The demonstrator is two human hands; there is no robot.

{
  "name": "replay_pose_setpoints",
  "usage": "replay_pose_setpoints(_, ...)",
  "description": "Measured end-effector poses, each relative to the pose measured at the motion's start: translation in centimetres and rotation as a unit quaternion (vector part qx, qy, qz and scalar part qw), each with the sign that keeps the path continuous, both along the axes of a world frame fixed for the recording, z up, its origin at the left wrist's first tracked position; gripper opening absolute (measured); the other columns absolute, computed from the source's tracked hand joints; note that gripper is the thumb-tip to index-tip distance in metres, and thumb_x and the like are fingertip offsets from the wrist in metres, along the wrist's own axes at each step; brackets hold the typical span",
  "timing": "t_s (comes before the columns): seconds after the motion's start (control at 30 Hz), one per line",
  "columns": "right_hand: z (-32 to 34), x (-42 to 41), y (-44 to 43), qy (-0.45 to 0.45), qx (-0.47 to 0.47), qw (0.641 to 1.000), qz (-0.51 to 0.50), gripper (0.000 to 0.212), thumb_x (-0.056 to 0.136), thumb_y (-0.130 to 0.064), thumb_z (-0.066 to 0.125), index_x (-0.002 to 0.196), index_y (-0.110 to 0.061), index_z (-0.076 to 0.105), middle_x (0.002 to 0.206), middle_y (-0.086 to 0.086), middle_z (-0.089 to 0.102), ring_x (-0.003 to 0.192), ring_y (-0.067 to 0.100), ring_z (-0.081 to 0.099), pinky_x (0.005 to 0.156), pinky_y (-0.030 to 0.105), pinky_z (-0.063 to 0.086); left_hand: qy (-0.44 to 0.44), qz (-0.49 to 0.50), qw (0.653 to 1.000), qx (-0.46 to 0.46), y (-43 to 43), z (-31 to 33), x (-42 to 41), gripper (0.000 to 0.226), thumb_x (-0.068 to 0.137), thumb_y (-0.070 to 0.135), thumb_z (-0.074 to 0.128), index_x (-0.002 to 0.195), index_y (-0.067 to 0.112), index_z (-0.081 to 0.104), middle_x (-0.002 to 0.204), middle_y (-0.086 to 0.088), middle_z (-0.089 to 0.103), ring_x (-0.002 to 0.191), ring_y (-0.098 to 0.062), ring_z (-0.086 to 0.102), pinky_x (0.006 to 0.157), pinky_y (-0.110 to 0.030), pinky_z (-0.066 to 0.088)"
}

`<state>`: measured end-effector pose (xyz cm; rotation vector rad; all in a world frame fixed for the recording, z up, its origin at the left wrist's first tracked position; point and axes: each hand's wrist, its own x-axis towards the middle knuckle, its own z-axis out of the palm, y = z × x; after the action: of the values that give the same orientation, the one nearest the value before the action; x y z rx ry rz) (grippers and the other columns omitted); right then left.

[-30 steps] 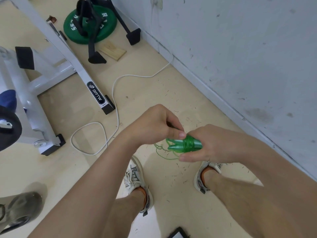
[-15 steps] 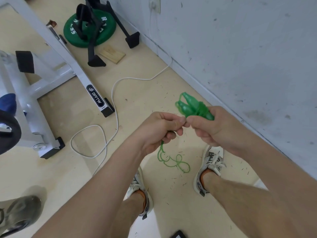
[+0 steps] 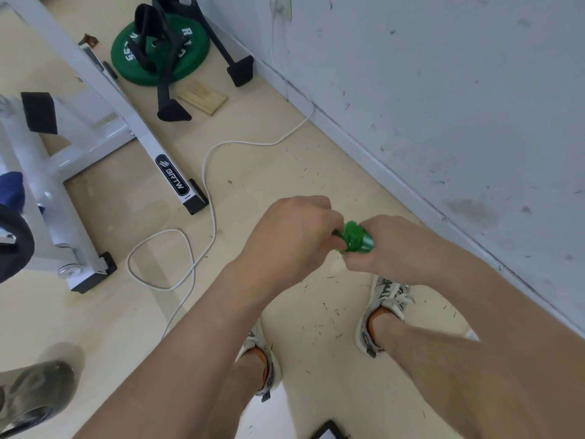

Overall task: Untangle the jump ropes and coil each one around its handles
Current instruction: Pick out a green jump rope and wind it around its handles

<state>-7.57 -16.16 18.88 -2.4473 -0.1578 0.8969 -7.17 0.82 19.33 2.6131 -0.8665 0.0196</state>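
Label on the white frame (image 3: 172,175) reads "BRTW", well up-left of the left hand's (image 3: 291,239) fingers. Green weight plate (image 3: 160,49) farther off: white lettering, "55" legible, the rest covered. One green jump rope (image 3: 356,240), coiled round its handles, sits between both sets of fingertips. Right hand (image 3: 389,248) curls round the bundle; left pinches its end. One white cable (image 3: 205,172) loops left of the left knuckles.

2 hands (image 3: 292,240) (image 3: 392,248), 1 green jump rope (image 3: 356,237), 1 weight plate (image 3: 190,64), 1 cable (image 3: 203,172), 1 wooden block (image 3: 204,98), 3 shoes (image 3: 384,299) (image 3: 253,339) (image 3: 38,384).
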Motion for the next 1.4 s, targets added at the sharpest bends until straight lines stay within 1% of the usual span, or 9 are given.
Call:
replay_pose_setpoints(0.3,0.7,-0.6,-0.4,0.071,0.012,0.989,0.13,0.028,0.076,-0.032,0.072,0.065,-0.018,0.049,0.057,-0.007,0.047,0.052,0.011,0.044,0.054,0.029,0.036,0.298,0.033,0.952,-0.058,1.0,0.3,0.6,0.015,0.071,0.028,0.082,0.084,0.023,0.078,0.073,0.011,0.069,0.063,0.002,0.055,0.063,-0.015,0.042)
replay_pose_setpoints(0.4,1.0,-1.1,-0.1,0.102,0.06,0.98,0.16,0.03,0.074,-0.014,0.072,0.061,-0.018,0.045,0.052,-0.009,0.044,0.047,0.007,0.039,0.049,0.021,0.031,0.458,0.043,0.88,-0.119,1.9,0.4,1.0,0.005,0.072,0.021,0.082,0.072,0.02,0.077,0.062,0.001,0.067,0.056,-0.004,0.054,0.06,-0.019,0.042)
replay_pose_setpoints(0.57,2.3,-0.4,-0.6,0.128,0.217,0.966,0.059,0.039,0.076,0.002,0.07,0.056,-0.02,0.045,0.048,-0.011,0.041,0.044,0.006,0.037,0.046,0.016,0.031,0.654,0.117,0.668,-0.336,1.7,-0.1,0.9,0.031,0.076,0.028,0.074,0.049,0.016,0.064,0.043,0.004,0.046,0.036,-0.004,0.032,0.036,-0.015,0.018)
replay_pose_setpoints(0.67,2.3,-0.3,-0.7,0.115,0.264,0.957,0.011,0.038,0.078,0.003,0.071,0.057,-0.017,0.047,0.049,-0.004,0.039,0.044,0.011,0.036,0.046,0.021,0.03,0.668,0.142,0.62,-0.386,0.5,-0.3,0.7,0.029,0.079,0.021,0.055,0.05,0.021,0.056,0.044,0.006,0.036,0.037,-0.004,0.023,0.04,-0.019,0.007)
replay_pose_setpoints(0.97,1.3,-0.1,-0.2,0.162,0.359,0.902,-0.176,0.034,0.083,0.011,0.06,0.066,-0.013,0.043,0.051,-0.002,0.029,0.041,0.011,0.023,0.04,0.021,0.015,0.507,0.231,0.758,-0.34,-1.0,-0.5,0.5,0.03,0.094,0.011,0.039,0.066,0.013,0.05,0.049,0.004,0.044,0.042,-0.011,0.026,0.044,-0.023,0.019)
replay_pose_setpoints(1.07,0.9,0.4,-0.1,0.165,0.374,0.874,-0.264,0.034,0.083,0.012,0.057,0.067,-0.014,0.042,0.053,-0.001,0.03,0.043,0.01,0.023,0.038,0.019,0.014,0.353,0.191,0.9,-0.17,-1.6,-1.5,-0.1,0.027,0.098,0.015,0.039,0.077,0.017,0.057,0.055,0.008,0.047,0.052,-0.014,0.041,0.053,-0.028,0.03)
replay_pose_setpoints(1.13,0.6,0.5,0.1,0.12,0.274,0.915,-0.269,0.028,0.08,0.007,0.061,0.068,-0.012,0.045,0.055,0.001,0.034,0.042,0.011,0.028,0.039,0.021,0.02,0.22,0.127,0.967,0.029,-2.0,-2.0,-0.8,0.017,0.093,0.012,0.041,0.091,0.02,0.055,0.061,0.006,0.042,0.06,-0.021,0.043,0.051,-0.03,0.027)
replay_pose_setpoints(1.2,-0.1,0.6,0.4,0.05,0.111,0.97,-0.213,0.02,0.077,-0.003,0.067,0.069,-0.009,0.049,0.055,0.002,0.041,0.044,0.013,0.036,0.041,0.022,0.026,0.151,0.083,0.976,0.134,-2.3,-1.9,-1.5,0.013,0.088,0.008,0.043,0.089,0.018,0.053,0.061,0.005,0.036,0.058,-0.023,0.04,0.047,-0.031,0.02)
replay_pose_setpoints(1.4,-1.9,0.3,0.7,-0.029,-0.113,0.992,-0.049,0.021,0.076,-0.013,0.062,0.065,-0.012,0.044,0.064,0.003,0.049,0.058,0.02,0.049,0.048,0.026,0.032,0.071,-0.002,0.982,0.174,-2.3,-0.6,-1.4,0.015,0.095,0.017,0.048,0.085,0.016,0.06,0.078,-0.001,0.056,0.07,-0.023,0.055,0.057,-0.032,0.034)
